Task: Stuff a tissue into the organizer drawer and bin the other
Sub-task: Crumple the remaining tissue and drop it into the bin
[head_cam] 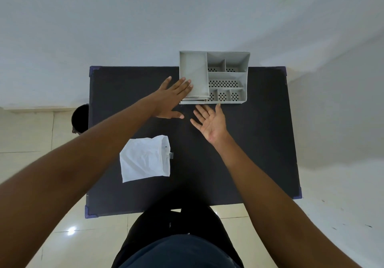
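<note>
A grey desk organizer (226, 76) with several perforated compartments stands at the far edge of the black table (259, 143). Its drawer front (194, 99) shows at the lower left corner. My left hand (172, 99) lies flat with fingers spread, its fingertips against the organizer's left side. My right hand (209, 122) is open, palm up, just in front of the organizer and holding nothing. One white tissue (145, 159) lies crumpled flat on the table near its left side, beside my left forearm. No second tissue is visible.
A dark round bin (80, 120) stands on the tiled floor just off the table's left edge, partly hidden by it. White wall rises behind the table. My legs are at the table's near edge.
</note>
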